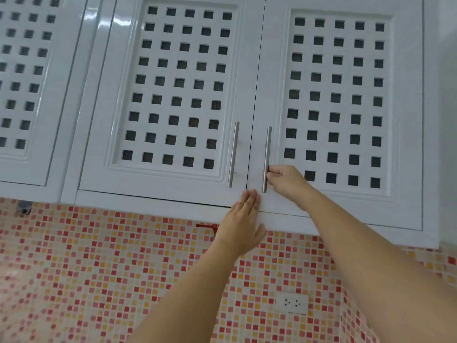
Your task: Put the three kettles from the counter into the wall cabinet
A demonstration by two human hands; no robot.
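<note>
both doors of the white wall cabinet are closed, and no kettles are in sight. the right hand curls its fingers around the lower end of the right door's steel bar handle. the left hand lies flat and open, fingers together, against the cabinet's bottom edge where the doors meet, holding nothing.

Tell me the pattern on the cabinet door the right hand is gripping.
Glossy white door with a grid of small dark square cut-outs, clearest in the head view.
</note>
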